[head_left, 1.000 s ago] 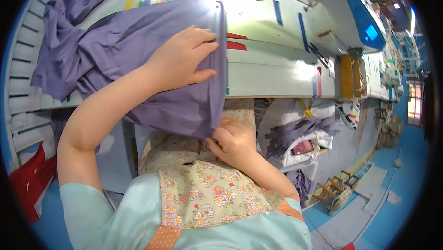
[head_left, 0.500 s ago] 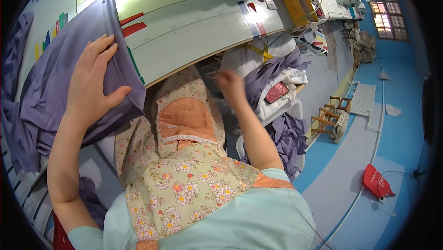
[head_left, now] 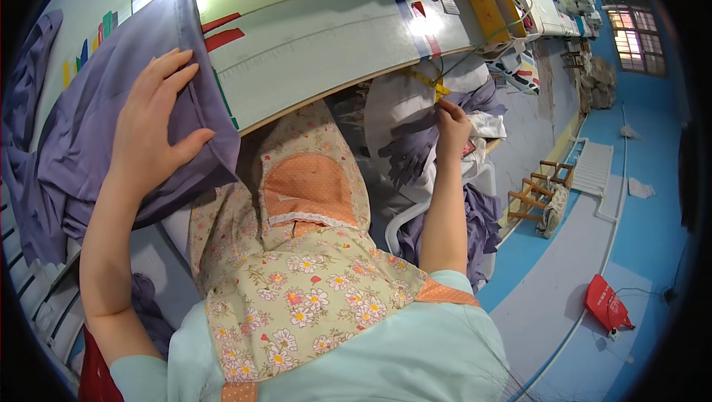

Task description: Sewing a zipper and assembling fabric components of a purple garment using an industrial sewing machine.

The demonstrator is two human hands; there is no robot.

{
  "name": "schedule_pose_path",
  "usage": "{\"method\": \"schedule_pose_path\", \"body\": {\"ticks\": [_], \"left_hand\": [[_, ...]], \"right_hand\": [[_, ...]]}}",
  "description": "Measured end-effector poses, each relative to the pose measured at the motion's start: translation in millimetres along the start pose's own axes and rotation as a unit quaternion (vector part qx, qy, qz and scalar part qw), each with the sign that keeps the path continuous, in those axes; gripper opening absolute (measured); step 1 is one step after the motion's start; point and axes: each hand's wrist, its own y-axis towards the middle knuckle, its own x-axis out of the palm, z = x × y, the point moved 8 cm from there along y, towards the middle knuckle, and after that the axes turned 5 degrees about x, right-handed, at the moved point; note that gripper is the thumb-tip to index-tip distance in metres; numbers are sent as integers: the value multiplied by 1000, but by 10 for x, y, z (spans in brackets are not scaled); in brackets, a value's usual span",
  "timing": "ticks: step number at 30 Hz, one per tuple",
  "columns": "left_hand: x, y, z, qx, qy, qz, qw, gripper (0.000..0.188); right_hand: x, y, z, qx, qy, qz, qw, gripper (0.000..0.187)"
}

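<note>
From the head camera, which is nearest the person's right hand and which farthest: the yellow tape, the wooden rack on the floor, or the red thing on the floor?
1. Yellow tape, at the right hand's fingertips, under the table edge.
2. Wooden rack, on the floor to the right.
3. Red thing, lower right on the floor.

Purple fabric [head_left: 89, 142] lies rumpled on the sewing table, its edge overhanging.

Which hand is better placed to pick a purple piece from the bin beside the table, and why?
Right. The right hand already reaches the purple pieces in the white bin; the left hand lies flat on the purple fabric.
</note>
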Motion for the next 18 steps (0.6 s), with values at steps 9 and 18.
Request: {"method": "schedule_pose_path", "body": {"ticks": [9,18], "left_hand": [[88,300,764,130,-234,39,963,54],[723,162,957,-36,-583,-244,774,41]], "right_hand": [[471,-1312,-1832,6,112,-339,934,50],[923,-1723,-2489,-102,75,-537,834,39]]}}
